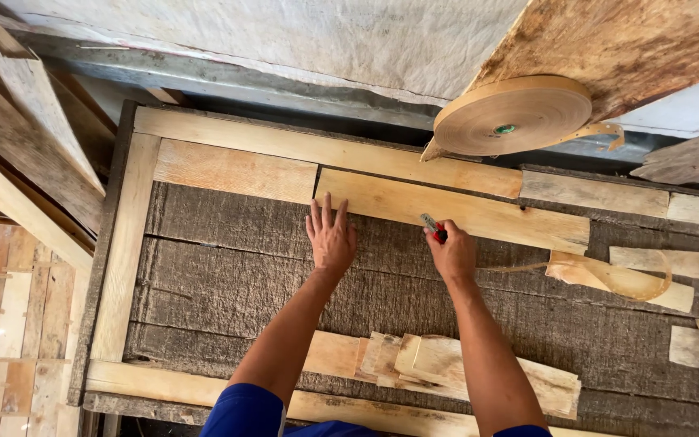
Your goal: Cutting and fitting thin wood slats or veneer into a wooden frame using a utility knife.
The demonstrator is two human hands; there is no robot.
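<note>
Head view, looking down on a dark, rough counter [236,283] framed by pale wood strips.

A pale veneer sheet [455,212] is laid on the far half of the counter, its long axis running left to right and dipping slightly toward the right. Its near edge is touched by both hands.

Left hand [331,236]: grip open, palm flat, fingers spread and pointing away; the fingertips are pressed on the near left corner of the sheet. Nothing is held.

Right hand [451,255]: grip closed around a small red-handled cutter [434,227], whose tip is set at the near edge of the sheet, just right of the left hand. The sheet lies directly beyond both hands; most of its length extends to the right, so the right hand is nearer its middle.

Also noted: a roll of brown tape [513,116] far right, a loose curl of tape [608,275] at right, and stacked veneer offcuts [438,360] near the person.
</note>
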